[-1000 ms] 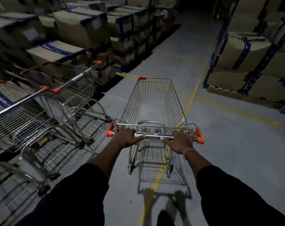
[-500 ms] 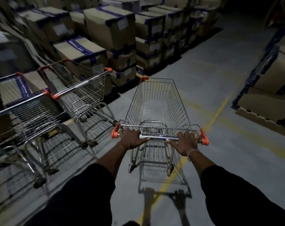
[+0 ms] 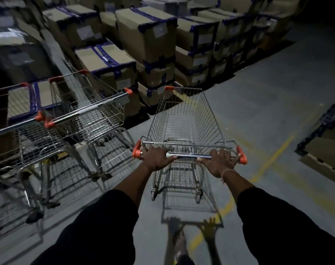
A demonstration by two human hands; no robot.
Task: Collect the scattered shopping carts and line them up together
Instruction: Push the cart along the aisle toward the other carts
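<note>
Fingers of both my hands are curled over the handle bar (image 3: 189, 155) of the shopping cart (image 3: 184, 119) in front of me. My left hand (image 3: 156, 158) grips the bar near its left orange end cap, thumb stretched along the metal toward the middle. My right hand (image 3: 219, 163) grips near the right orange cap, with a thin band round the wrist. Dark sleeves cover both my forearms.

That cart stands on the grey floor (image 3: 268, 111), its wire basket pointing away from me toward the far stacks of cardboard boxes (image 3: 145, 33), which are taped in blue. Its shadow falls near me, over a yellow line (image 3: 274, 157) painted on the floor.

To the left, just beside my cart but apart from it, stands a second cart (image 3: 90, 115) with its handle angled toward me. Farther left, a third cart (image 3: 15, 131) sits close against the second, their orange handle caps nearly touching. At the far right edge, another pallet of boxes (image 3: 327, 142) shows.
</note>
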